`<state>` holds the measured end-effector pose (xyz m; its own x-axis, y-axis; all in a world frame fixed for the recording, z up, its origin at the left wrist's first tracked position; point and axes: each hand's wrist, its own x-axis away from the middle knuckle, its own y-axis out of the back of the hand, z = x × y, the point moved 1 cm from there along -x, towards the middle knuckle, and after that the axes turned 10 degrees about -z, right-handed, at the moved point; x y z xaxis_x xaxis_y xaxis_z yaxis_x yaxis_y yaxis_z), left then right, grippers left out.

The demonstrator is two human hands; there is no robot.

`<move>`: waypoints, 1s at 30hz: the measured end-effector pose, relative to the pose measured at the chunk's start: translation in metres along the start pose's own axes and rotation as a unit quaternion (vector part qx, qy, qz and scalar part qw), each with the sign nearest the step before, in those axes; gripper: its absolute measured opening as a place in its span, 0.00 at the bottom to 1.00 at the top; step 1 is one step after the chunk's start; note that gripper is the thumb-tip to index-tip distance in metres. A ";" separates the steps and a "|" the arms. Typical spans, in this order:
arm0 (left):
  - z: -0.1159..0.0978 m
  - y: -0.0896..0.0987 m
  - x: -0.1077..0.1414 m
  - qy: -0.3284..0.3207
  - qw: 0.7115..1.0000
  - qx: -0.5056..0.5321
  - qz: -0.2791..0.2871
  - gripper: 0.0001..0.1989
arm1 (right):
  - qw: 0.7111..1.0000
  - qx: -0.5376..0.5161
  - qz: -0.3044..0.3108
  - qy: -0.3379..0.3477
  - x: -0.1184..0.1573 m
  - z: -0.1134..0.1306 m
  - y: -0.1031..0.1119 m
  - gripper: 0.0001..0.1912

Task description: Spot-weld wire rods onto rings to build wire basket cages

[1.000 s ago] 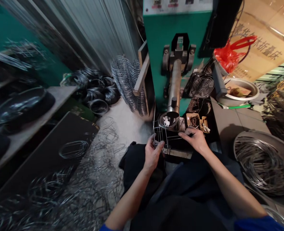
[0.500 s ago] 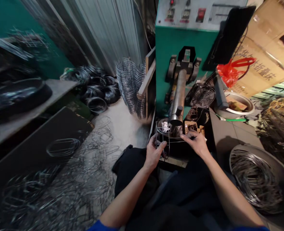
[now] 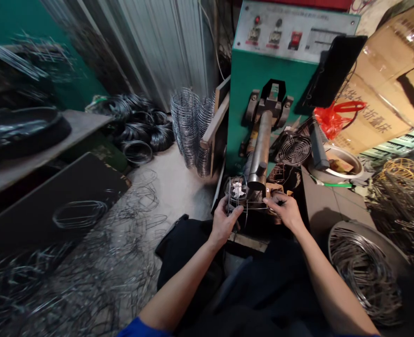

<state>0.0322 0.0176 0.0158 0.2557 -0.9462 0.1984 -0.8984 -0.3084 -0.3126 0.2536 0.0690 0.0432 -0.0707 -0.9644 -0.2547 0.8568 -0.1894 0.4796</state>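
My left hand (image 3: 224,222) is closed on a small round wire frame (image 3: 246,220), its thumb and fingers gripping the left side. A thin wire (image 3: 254,208) stretches across from that frame to my right hand (image 3: 284,209), whose thumb and fingertips are pinched at its right end. Just above both hands juts a thick metal cylinder (image 3: 259,157) with a short side stub, mounted on a green machine (image 3: 244,79). The frame sits below and left of the cylinder's tip, apart from it as far as I can see. Fingers hide part of the wire.
Stacked wire rings (image 3: 185,128) stand left of the machine beside a wooden bar (image 3: 214,121). On the right are a bowl of wire pieces (image 3: 361,271), a white tub (image 3: 351,175) and a cardboard box (image 3: 386,93). Loose wire loops (image 3: 122,252) litter the floor at left.
The view has tilted up slightly, so the machine sits lower in the picture. The wire between my hands shows more clearly now. My hands have hardly moved.
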 end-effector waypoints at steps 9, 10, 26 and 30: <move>0.000 -0.004 -0.006 -0.013 1.000 0.003 0.005 0.36 | 1.000 -0.009 0.000 -0.005 -0.004 -0.002 0.001 0.29; 0.000 -0.004 -0.006 -0.011 1.000 0.003 0.005 0.36 | 1.000 -0.009 0.001 -0.004 -0.005 -0.001 0.001 0.29; 0.004 -0.004 -0.014 0.016 1.000 0.021 0.004 0.36 | 1.000 0.013 -0.017 0.021 -0.008 0.002 0.003 0.28; -0.006 0.000 -0.010 0.002 0.999 -0.030 0.017 0.33 | 0.998 0.022 -0.039 0.032 -0.002 0.011 -0.004 0.29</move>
<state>0.0278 0.0277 0.0200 0.2237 -0.9556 0.1916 -0.9263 -0.2696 -0.2632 0.2450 0.0696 0.0507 -0.1029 -0.9331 -0.3445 0.8262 -0.2731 0.4927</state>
